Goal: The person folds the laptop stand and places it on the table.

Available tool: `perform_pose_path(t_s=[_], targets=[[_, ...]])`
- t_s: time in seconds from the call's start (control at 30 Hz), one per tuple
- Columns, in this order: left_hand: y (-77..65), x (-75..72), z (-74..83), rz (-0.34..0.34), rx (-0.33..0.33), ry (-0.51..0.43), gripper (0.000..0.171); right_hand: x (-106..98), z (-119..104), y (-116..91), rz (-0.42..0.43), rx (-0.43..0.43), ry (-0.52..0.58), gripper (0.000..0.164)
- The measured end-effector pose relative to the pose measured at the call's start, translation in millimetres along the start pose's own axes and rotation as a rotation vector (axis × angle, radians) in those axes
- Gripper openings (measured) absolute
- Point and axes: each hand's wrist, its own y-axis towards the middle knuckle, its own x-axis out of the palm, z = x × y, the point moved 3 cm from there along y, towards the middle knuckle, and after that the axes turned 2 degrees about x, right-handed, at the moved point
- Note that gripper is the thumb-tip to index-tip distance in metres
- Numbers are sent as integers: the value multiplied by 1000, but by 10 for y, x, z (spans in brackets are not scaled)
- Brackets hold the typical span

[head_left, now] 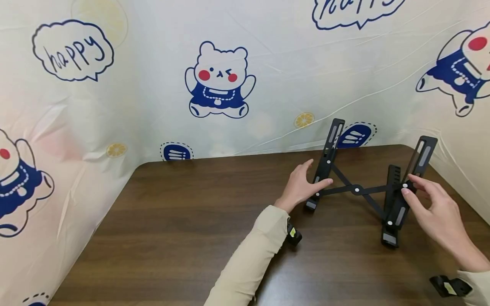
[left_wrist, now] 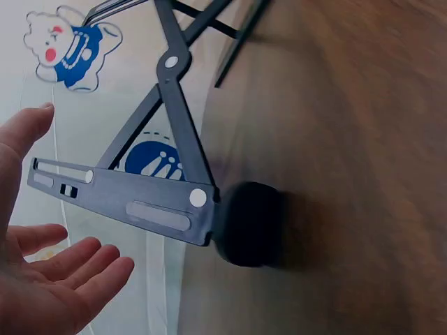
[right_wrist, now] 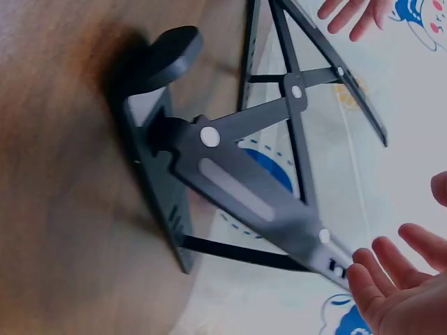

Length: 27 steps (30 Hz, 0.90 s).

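A black folding laptop stand (head_left: 357, 190) stands unfolded on the table, its two long rails joined by crossed bars. My left hand (head_left: 300, 187) is at the outer side of the left rail (head_left: 323, 170), thumb and fingers spread wide. In the left wrist view that hand (left_wrist: 49, 279) shows a gap between it and the stand (left_wrist: 133, 202). On the other side, my right hand (head_left: 440, 210) has its thumb and fingertips close at the right rail (head_left: 417, 165). The right wrist view shows its extended fingers (right_wrist: 391, 269) overlapping the rail's upper end.
The brown wooden table (head_left: 172, 238) extends to the left of the stand. A pale printed cloth (head_left: 153, 106) with bears and speech bubbles hangs behind the table and along its sides. Each wrist carries a small black camera mount (head_left: 294, 234).
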Motion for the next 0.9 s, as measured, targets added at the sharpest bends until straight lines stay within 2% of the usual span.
perform_pose_path(t_s=[0.17,0.33,0.57,0.77,0.9], targets=[[127,41,-11,-64,-85,-160,75,149,645,61,70,43,-16,42],[204,56,-47,-104,-137,-249,69,255,1073,115,96,114,-34,42],[260,91,-133,-145,-164,-306,59,280,1188,141,65,183,24,51],[336,131,-192,-112,-130,-319,39,344,1224,116,-1,241,46,56],[367,151,-205,-87,-114,-357,32,373,1229,81,-29,273,65,54]])
